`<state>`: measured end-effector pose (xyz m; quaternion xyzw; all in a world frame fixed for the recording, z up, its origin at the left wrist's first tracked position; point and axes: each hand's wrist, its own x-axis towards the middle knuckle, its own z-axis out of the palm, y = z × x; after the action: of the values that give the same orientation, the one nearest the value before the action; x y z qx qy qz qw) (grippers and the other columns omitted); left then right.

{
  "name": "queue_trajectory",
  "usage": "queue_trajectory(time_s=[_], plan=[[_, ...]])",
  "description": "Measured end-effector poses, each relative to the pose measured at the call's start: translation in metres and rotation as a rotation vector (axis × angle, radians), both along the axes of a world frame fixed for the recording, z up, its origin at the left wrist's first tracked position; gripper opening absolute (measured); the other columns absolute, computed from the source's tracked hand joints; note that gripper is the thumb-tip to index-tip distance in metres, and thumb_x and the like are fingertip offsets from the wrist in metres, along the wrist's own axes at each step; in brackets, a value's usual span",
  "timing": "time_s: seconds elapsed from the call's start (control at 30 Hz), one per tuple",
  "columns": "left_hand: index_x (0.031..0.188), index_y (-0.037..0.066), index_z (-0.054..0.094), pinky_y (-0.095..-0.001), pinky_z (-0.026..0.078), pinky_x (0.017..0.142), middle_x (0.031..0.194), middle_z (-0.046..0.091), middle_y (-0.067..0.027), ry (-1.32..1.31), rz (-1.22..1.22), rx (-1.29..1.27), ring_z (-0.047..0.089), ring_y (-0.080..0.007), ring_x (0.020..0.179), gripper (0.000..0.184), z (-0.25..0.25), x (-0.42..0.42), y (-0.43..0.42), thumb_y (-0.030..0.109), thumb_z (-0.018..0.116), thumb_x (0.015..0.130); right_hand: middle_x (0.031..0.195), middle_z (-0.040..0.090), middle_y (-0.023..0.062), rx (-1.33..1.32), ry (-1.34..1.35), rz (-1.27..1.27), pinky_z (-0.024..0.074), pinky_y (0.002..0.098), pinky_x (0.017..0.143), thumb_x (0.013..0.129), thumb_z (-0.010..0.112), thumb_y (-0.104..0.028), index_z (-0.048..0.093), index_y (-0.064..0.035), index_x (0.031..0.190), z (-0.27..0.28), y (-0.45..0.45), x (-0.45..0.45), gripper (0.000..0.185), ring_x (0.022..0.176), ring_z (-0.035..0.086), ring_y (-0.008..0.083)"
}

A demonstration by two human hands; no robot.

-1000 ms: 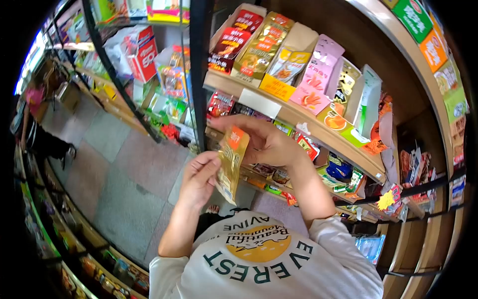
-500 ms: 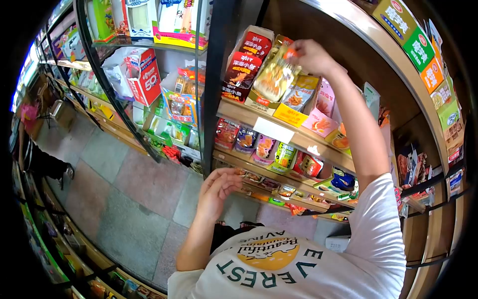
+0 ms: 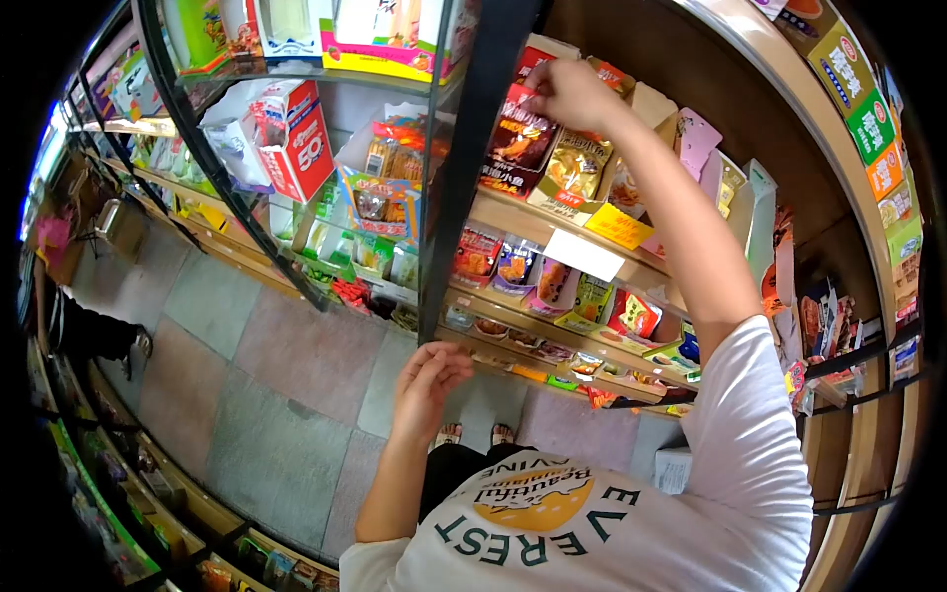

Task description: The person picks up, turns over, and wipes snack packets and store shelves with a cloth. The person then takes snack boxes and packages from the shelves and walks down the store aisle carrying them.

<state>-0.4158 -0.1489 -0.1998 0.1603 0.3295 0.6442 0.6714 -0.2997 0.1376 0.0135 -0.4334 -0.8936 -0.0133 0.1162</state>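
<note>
Right hand (image 3: pixel 580 97): reached over the upper shelf (image 3: pixel 505 217), fingers bent at the top of a dark red packet (image 3: pixel 518 148); whether they were pinched on it I could not tell
Dark red packet: stood in a box at the left end of that shelf, near the black post (image 3: pixel 478 148), its printed front facing out
Gold packet (image 3: pixel 576 166): in the box just right of the dark red one
Yellow box (image 3: pixel 619 226): beside the gold packet, partly hidden by the right forearm
Left hand (image 3: pixel 422 383): held low beside the lower shelves, fingers loosely curled around nothing
White label (image 3: pixel 584 255): on the front edge of the upper shelf
Small bags (image 3: pixel 516 264): in a row of boxes one shelf down
Red and white box (image 3: pixel 296 148): left of the post
Floor (image 3: pixel 281 365): grey-green and pinkish tiles
Another person: a dark trouser leg (image 3: pixel 97 331) at far left
</note>
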Motion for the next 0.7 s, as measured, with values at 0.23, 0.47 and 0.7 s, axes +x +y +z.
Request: queue_trajectory(time_s=[0.23, 0.47, 0.7], plan=[[0.094, 0.002, 0.051, -0.0287, 0.043, 0.075, 0.084, 0.058, -0.009, -0.029, -0.004, -0.023, 0.056, -0.0167, 0.081, 0.019, 0.006, -0.002, -0.008, 0.017, 0.046, 0.085, 0.082, 0.053, 0.0006, -0.228, 0.473, 0.339, 0.0411, 0.0206, 0.072, 0.08, 0.047, 0.001, 0.048, -0.0028, 0.083, 0.046, -0.03, 0.046, 0.004, 0.078, 0.051, 0.0072], [0.102, -0.003, 0.049, -0.029, 0.045, 0.072, 0.087, 0.06, -0.0147, -0.003, -0.141, 0.189, 0.058, -0.0201, 0.076, 0.031, 0.031, 0.019, 0.005, 0.023, 0.044, 0.085, 0.096, 0.056, 0.0184, -0.798, 1.192, 0.707, 0.0459, 0.0334, 0.077, 0.079, 0.051, -0.006, 0.043, -0.0079, 0.07, -0.008, -0.116, 0.088, 0.013, 0.09, 0.056, 0.0245], [0.102, -0.004, 0.054, -0.0211, 0.044, 0.059, 0.085, 0.062, -0.0113, 0.189, -0.212, 0.303, 0.056, -0.0097, 0.07, 0.025, 0.065, 0.036, 0.003, 0.009, 0.055, 0.08, 0.111, 0.047, 0.0283, -1.118, 1.218, 0.659, 0.0471, 0.0342, 0.076, 0.08, 0.055, -0.012, 0.043, -0.0089, 0.068, -0.091, -0.151, 0.077, 0.017, 0.099, 0.052, 0.0312]])
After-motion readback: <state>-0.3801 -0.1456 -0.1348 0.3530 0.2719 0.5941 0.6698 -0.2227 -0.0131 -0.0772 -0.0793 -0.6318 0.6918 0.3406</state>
